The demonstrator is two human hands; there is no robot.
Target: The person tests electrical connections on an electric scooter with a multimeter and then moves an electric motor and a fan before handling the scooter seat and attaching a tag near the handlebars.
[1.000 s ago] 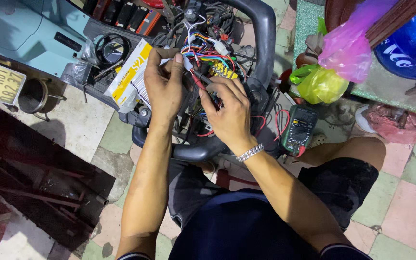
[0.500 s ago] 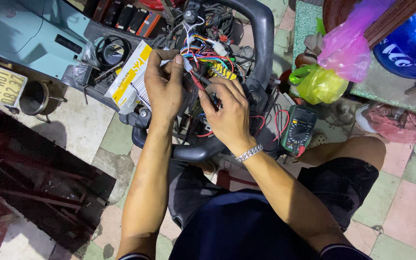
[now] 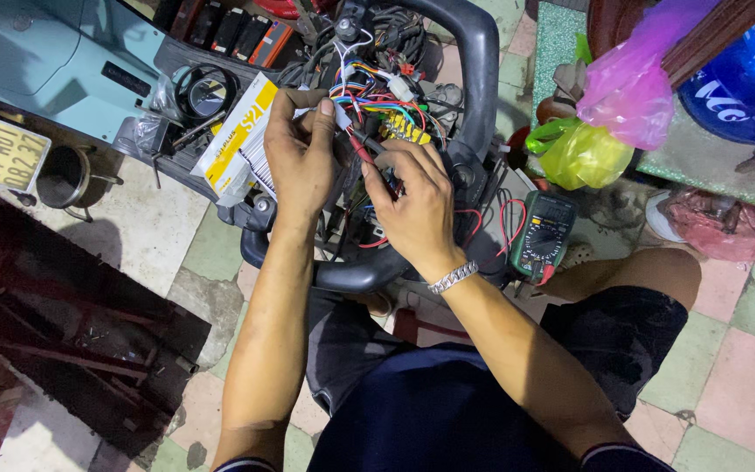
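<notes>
**Both hands in the wiring**

Up close, the left hand (image 3: 301, 157) pinches the wires (image 3: 377, 100), and the right hand (image 3: 412, 205) grips a red probe (image 3: 362, 149) against them. A white-and-yellow box (image 3: 238, 140) lies just left of the left hand. A yellow plate (image 3: 6, 156) sits far left beside a metal cup (image 3: 63, 177). Right of the hands lie a meter (image 3: 542, 234) and yellow (image 3: 583, 156) and pink (image 3: 626, 83) bags, contents hidden.

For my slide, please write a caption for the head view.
Both hands, left hand and right hand, work on coloured wires beside a green multimeter.
</notes>
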